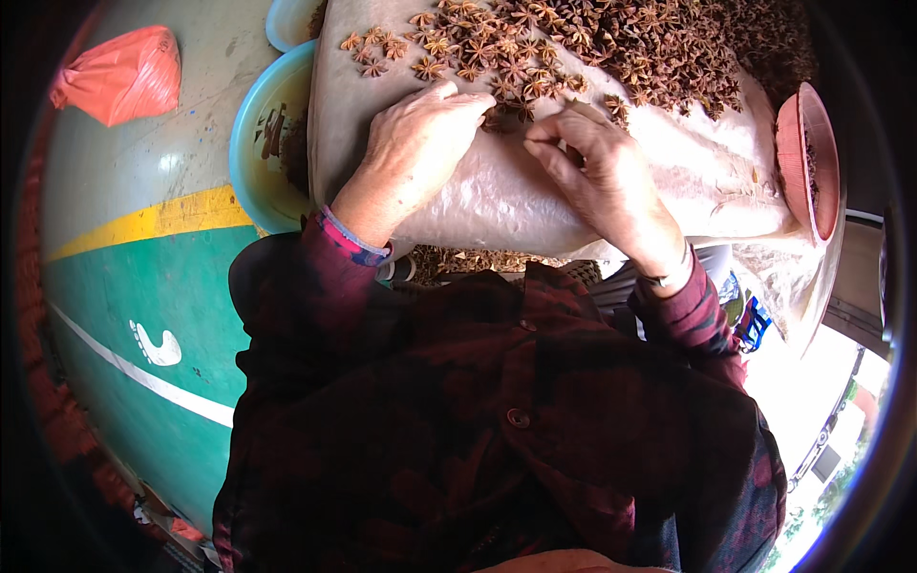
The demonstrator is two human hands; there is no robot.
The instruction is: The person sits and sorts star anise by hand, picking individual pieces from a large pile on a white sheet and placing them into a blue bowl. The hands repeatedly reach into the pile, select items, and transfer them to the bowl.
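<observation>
Brown star anise pods (611,48) lie heaped across the far side of a table covered with a pale plastic sheet (516,201). At the near edge of the heap, my left hand (425,134) has its fingers curled together, tips down beside a few loose pods. Whatever its fingertips hold, if anything, is hidden. Just to the right, my right hand (597,158) is bent with thumb and forefinger drawn together in a pinch. What sits in that pinch cannot be made out. A small separate cluster of pods (374,48) lies at the far left of the sheet.
A light-blue basin (244,134) with dark bits inside stands against the table's left side, another blue basin (287,24) beyond it. At the right edge leans a pink basket (791,158). A tied red bag (134,76) rests on the floor, which has green paint and a yellow stripe.
</observation>
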